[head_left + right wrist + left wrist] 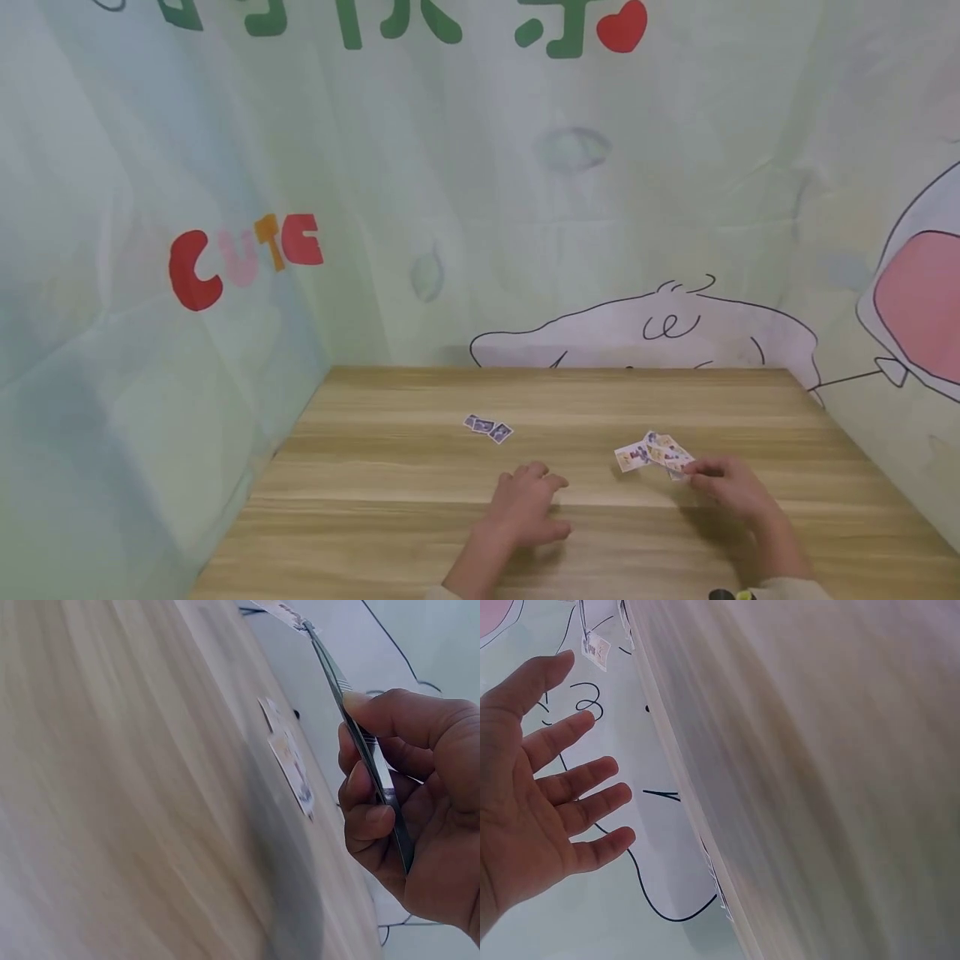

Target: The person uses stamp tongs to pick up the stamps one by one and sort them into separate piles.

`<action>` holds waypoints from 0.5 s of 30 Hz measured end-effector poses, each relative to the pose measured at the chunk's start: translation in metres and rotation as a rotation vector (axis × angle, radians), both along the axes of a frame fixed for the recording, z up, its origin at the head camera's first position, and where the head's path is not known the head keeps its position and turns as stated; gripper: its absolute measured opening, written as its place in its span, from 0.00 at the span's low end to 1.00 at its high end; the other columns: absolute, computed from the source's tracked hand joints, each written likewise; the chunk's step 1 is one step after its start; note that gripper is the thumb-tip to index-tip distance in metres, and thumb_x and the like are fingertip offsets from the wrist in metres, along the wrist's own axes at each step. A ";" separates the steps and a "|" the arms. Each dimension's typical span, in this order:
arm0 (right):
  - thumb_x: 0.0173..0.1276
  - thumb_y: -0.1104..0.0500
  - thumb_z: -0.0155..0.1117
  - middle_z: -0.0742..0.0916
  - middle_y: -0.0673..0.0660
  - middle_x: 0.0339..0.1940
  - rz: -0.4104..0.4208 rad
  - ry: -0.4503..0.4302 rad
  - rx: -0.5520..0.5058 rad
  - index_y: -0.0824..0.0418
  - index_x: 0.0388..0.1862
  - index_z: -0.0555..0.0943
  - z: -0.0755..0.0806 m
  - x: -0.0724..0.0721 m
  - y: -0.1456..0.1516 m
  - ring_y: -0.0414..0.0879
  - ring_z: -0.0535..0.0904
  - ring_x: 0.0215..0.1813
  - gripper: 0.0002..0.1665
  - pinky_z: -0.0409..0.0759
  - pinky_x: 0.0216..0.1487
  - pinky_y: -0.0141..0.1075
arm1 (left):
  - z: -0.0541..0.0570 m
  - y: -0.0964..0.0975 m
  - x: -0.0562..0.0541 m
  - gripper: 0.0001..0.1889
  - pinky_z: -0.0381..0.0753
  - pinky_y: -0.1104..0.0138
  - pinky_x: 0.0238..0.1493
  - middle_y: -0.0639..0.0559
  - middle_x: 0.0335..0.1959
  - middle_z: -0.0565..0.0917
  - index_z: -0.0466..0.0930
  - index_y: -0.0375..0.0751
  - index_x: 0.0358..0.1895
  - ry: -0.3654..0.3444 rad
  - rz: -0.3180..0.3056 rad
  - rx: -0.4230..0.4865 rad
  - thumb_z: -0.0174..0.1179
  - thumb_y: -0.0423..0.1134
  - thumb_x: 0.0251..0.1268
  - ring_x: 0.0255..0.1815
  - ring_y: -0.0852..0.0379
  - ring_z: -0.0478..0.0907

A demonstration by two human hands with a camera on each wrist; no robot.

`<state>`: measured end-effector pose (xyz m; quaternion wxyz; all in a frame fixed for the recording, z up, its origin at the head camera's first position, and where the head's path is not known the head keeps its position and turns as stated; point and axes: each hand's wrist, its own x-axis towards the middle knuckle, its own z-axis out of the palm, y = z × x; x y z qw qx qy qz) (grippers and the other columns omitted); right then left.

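Observation:
My right hand grips slim metal tweezers between thumb and curled fingers. The closed tweezer tips pinch a small printed paper card, raised above the table. Below it, more printed cards lie overlapping on the wood; in the head view the held card and these form one cluster. My left hand hovers over the table with fingers spread and nothing in them, as its palm shows in the left wrist view. Beyond it lies a row of small dark-printed cards, partly overlapping.
The wooden table ends at a back edge against a printed cloth backdrop, which also hangs along both sides. A dark and yellow object shows at the bottom edge near the right sleeve.

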<state>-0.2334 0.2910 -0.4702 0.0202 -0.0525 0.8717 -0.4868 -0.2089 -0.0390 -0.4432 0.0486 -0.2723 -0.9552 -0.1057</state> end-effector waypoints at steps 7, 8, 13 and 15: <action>0.61 0.63 0.62 0.82 0.59 0.33 -0.069 -0.016 0.051 0.74 0.41 0.79 0.002 0.002 0.019 0.46 0.73 0.31 0.14 0.73 0.30 0.37 | -0.004 0.008 -0.004 0.29 0.73 0.55 0.46 0.49 0.52 0.76 0.78 0.50 0.53 0.006 -0.018 0.003 0.65 0.55 0.45 0.51 0.51 0.72; 0.61 0.63 0.62 0.82 0.59 0.34 -0.078 -0.023 0.062 0.74 0.42 0.79 0.002 0.002 0.021 0.47 0.73 0.32 0.15 0.73 0.30 0.37 | -0.004 0.008 -0.004 0.29 0.73 0.55 0.46 0.49 0.51 0.76 0.78 0.49 0.53 0.007 -0.019 0.006 0.65 0.55 0.45 0.51 0.52 0.72; 0.62 0.63 0.60 0.82 0.60 0.37 -0.091 -0.033 0.088 0.74 0.43 0.78 0.002 0.005 0.032 0.47 0.73 0.34 0.15 0.73 0.32 0.38 | -0.003 0.013 -0.004 0.28 0.72 0.56 0.46 0.50 0.51 0.75 0.77 0.49 0.54 0.001 -0.034 -0.004 0.65 0.55 0.47 0.51 0.53 0.71; 0.62 0.63 0.59 0.82 0.58 0.34 -0.094 -0.032 0.082 0.74 0.42 0.78 0.001 0.006 0.036 0.46 0.73 0.33 0.14 0.72 0.32 0.37 | -0.002 0.016 -0.004 0.28 0.72 0.56 0.46 0.51 0.51 0.75 0.77 0.50 0.54 -0.007 -0.039 -0.013 0.65 0.55 0.47 0.51 0.53 0.71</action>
